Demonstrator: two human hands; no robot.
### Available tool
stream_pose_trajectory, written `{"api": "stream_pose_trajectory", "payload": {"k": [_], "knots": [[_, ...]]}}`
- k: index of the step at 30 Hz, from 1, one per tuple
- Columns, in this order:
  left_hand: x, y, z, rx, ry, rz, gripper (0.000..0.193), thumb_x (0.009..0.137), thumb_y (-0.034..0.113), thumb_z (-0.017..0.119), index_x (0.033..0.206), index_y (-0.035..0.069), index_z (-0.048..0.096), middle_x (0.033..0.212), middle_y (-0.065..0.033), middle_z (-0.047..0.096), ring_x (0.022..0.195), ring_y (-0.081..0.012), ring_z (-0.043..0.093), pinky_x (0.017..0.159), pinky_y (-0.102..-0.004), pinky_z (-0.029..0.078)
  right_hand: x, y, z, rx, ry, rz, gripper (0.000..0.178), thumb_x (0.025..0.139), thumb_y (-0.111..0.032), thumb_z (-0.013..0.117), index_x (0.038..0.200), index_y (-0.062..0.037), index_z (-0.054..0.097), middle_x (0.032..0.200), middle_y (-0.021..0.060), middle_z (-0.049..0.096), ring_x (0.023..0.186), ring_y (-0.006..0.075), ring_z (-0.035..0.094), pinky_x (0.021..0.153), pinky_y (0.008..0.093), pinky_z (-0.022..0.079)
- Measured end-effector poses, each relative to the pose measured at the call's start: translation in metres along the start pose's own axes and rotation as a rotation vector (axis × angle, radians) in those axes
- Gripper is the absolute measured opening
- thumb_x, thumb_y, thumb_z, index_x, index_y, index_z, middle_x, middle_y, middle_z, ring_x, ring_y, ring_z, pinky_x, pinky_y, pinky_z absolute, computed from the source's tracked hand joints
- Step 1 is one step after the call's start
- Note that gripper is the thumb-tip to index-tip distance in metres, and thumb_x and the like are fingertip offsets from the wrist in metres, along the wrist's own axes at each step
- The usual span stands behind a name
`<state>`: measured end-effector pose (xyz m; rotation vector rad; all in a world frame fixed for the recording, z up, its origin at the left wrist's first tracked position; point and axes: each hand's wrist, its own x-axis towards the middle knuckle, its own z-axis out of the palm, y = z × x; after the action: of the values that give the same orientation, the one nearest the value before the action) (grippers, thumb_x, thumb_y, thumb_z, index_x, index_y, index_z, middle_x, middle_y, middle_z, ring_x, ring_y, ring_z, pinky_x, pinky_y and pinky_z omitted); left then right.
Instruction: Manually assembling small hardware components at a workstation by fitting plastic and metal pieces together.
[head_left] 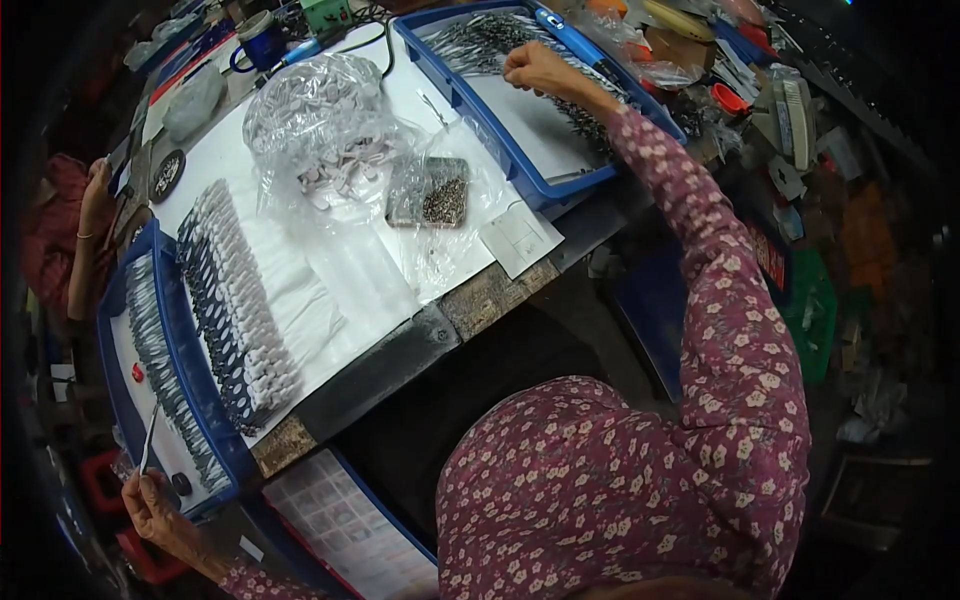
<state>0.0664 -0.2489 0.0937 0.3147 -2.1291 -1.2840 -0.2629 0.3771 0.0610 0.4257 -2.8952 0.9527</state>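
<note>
My left hand is closed on a slim pale pair of tweezers at the near left. Their tip is over a blue tray that holds a long row of small dark-and-pale pieces. Far to the right, my right hand hovers above a second blue tray, its fingers curled together; anything between them is too small to make out. Many slim dark, shiny pieces lie at that tray's far end, beside a blue pen-shaped tool.
Between the trays, rows of white-tipped pieces lie on white sheeting. A clear plastic bag of pale bits and a small clear box of metal beads stand behind. Another person's arm is at the left; clutter crowds the right.
</note>
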Motion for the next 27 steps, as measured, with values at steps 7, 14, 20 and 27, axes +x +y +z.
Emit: {"api": "stream_pose_trajectory", "payload": {"k": [7,14,20,27], "knots": [[-0.011,0.036,0.040,-0.368,-0.141,0.014,0.018,0.088,0.014,0.051,0.099,0.000,0.051,0.084,-0.0097,0.055,0.079,-0.0167,0.050,0.077,-0.0295,0.039,0.071,0.048,0.048,-0.362,0.140,-0.111,0.019,0.067,-0.007,0.048,0.081,-0.0019,0.061,0.074,0.0208,0.060,0.072,0.0372,0.058,0.067,0.0453,0.046],[-0.029,0.081,0.082,-0.467,-0.222,0.003,0.017,0.087,0.016,0.053,0.093,0.000,0.050,0.084,-0.0101,0.053,0.076,-0.0156,0.049,0.071,-0.0294,0.038,0.077,0.072,0.068,-0.458,0.285,-0.185,0.015,0.073,-0.009,0.050,0.087,-0.0055,0.048,0.092,0.0180,0.050,0.081,0.0367,0.055,0.069,0.0455,0.045],[-0.036,0.093,0.123,-0.537,-0.307,-0.007,0.016,0.087,0.010,0.051,0.096,-0.003,0.049,0.085,-0.0132,0.054,0.074,-0.0164,0.049,0.069,-0.0274,0.040,0.071,0.064,0.056,-0.504,0.238,-0.306,0.014,0.075,-0.008,0.047,0.089,-0.0082,0.047,0.092,0.0161,0.048,0.083,0.0333,0.054,0.071,0.0432,0.044],[-0.042,0.103,0.162,-0.501,-0.284,-0.002,0.018,0.085,0.015,0.056,0.086,-0.001,0.048,0.071,-0.0126,0.052,0.062,-0.0173,0.050,0.058,-0.0251,0.041,0.080,0.072,0.059,-0.471,0.220,-0.283,0.016,0.073,-0.010,0.046,0.088,-0.0087,0.049,0.088,0.0154,0.050,0.078,0.0332,0.055,0.067,0.0432,0.044]]}}
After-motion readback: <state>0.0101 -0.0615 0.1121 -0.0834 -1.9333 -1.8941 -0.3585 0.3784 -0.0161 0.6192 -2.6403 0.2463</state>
